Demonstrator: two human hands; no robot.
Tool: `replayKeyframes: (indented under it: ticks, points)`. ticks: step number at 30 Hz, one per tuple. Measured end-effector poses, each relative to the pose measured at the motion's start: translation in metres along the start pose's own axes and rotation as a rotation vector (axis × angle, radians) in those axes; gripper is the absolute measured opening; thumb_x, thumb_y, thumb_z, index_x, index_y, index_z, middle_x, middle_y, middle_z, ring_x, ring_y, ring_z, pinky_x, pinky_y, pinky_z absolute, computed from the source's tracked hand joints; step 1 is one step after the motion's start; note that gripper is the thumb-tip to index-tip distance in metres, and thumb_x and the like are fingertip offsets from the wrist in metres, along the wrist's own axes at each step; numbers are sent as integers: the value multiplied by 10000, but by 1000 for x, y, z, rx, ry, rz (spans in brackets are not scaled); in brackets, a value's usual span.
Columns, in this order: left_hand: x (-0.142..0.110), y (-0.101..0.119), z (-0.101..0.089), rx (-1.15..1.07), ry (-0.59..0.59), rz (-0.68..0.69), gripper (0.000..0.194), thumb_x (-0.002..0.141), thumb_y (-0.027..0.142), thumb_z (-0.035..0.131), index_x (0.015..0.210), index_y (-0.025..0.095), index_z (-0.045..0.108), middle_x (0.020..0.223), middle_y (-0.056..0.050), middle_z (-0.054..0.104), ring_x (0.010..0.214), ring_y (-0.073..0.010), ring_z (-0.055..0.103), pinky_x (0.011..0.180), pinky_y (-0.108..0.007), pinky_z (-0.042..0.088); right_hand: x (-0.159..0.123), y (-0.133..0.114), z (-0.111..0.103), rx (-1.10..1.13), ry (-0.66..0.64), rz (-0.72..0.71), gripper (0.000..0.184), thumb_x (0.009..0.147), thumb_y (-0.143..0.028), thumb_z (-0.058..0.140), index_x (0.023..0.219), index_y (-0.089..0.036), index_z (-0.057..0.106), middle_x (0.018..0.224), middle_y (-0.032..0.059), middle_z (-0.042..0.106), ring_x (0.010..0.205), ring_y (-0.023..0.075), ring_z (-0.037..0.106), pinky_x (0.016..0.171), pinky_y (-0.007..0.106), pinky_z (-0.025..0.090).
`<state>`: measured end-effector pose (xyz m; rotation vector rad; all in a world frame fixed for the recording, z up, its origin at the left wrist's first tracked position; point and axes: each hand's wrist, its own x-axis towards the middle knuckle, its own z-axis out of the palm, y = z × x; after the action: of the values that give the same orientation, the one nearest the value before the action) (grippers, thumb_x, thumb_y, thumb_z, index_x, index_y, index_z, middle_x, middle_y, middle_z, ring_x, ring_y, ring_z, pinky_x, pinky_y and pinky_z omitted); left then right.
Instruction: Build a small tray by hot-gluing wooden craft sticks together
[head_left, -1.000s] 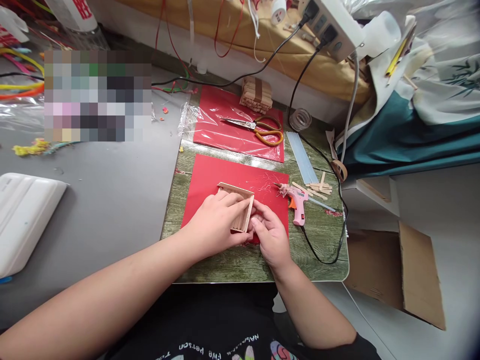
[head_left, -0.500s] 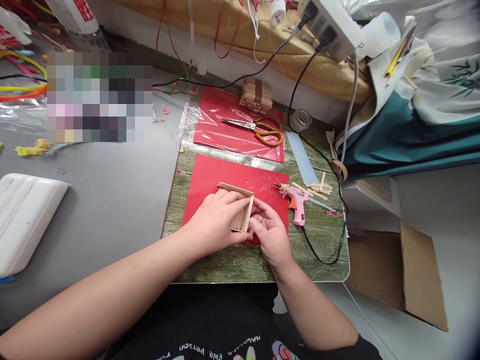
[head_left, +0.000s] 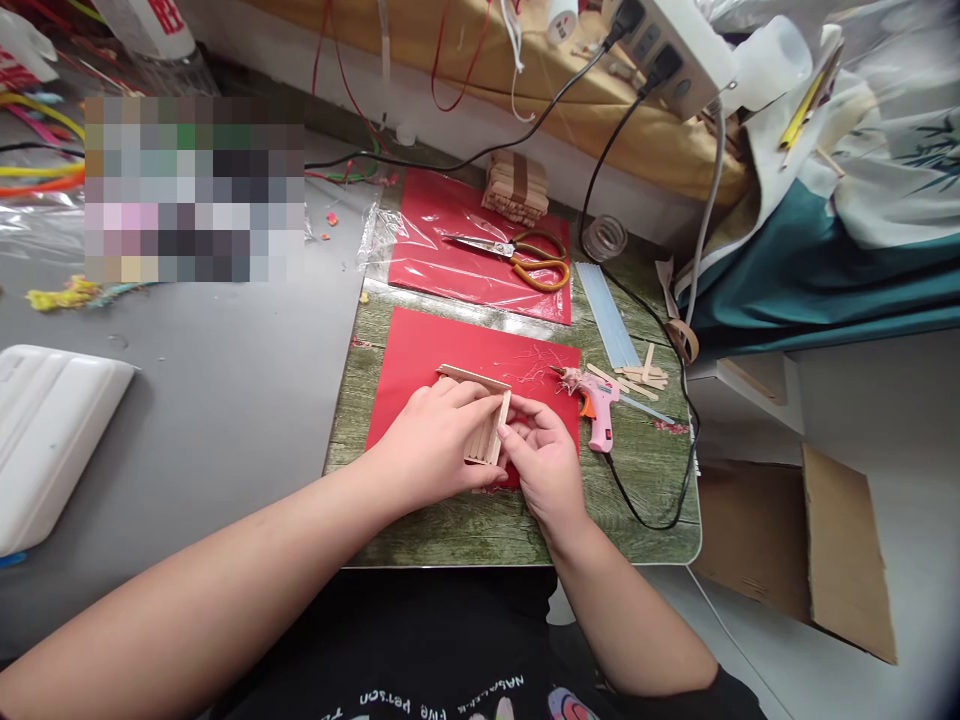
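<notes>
A small open box of popsicle sticks (head_left: 481, 444) is held over a red sheet (head_left: 420, 345). My left hand (head_left: 442, 435) reaches across it, fingers curled over the near side and thumb along the lower edge, hiding much of its inside. At the right wall, my right hand (head_left: 546, 455) grips the box between thumb and fingers. A pink hot glue gun (head_left: 598, 405) lies just right of my right hand, its nozzle pointing left over the sheet. Fine glue strings are scattered on the red sheet beside the nozzle.
Scissors (head_left: 517, 250) rest on plastic-wrapped red sheets (head_left: 435, 225), below a banded stick bundle (head_left: 517, 185). Blue-tinted glue sticks (head_left: 607, 315) and loose popsicle sticks (head_left: 645, 373) lie right. The glue gun's black cord (head_left: 634, 512) loops around the table's right edge. A white case (head_left: 60, 440) sits left.
My right thumb has shifted slightly up along the box's right wall. The left hand and the box stay nearly in place; the whole view has moved a little.
</notes>
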<state>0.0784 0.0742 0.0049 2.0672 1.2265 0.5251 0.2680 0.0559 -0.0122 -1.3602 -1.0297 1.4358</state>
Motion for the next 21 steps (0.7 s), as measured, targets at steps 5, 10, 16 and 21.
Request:
replayKeyframes:
  ticks: [5, 10, 16, 21]
  points:
    - [0, 2, -3, 6, -3, -3, 692, 810, 476, 853, 1437, 325, 602, 1419, -48, 640, 1288, -310, 562, 1034, -478, 477, -2, 3, 1, 0, 17, -13, 389, 893, -357, 818, 1239, -247, 679, 1026, 56, 753, 757, 169, 713, 641, 303, 626]
    - [-1, 2, -4, 14, -10, -7, 673, 823, 480, 834, 1435, 330, 598, 1417, -42, 642, 1298, -310, 553, 1038, -482, 469, -4, 4, 1, 8, 23, -18, 380, 907, -330, 811, 1259, -255, 686, 1054, 55, 749, 783, 166, 709, 650, 297, 616]
    - [0, 3, -4, 25, -17, -9, 672, 828, 500, 827, 1435, 322, 601, 1420, -46, 642, 1289, -311, 554, 1045, -483, 466, -3, 5, 2, 11, 36, -25, 376, 897, -332, 823, 1244, -256, 701, 1113, 68, 762, 840, 174, 728, 737, 328, 642]
    - [0, 2, -3, 26, -10, -3, 679, 829, 481, 829, 1446, 316, 600, 1418, -60, 645, 1279, -319, 560, 1043, -487, 471, -6, 4, 0, -26, 20, -27, 398, 913, -359, 808, 1286, -262, 712, 1115, 74, 761, 839, 175, 721, 767, 344, 645]
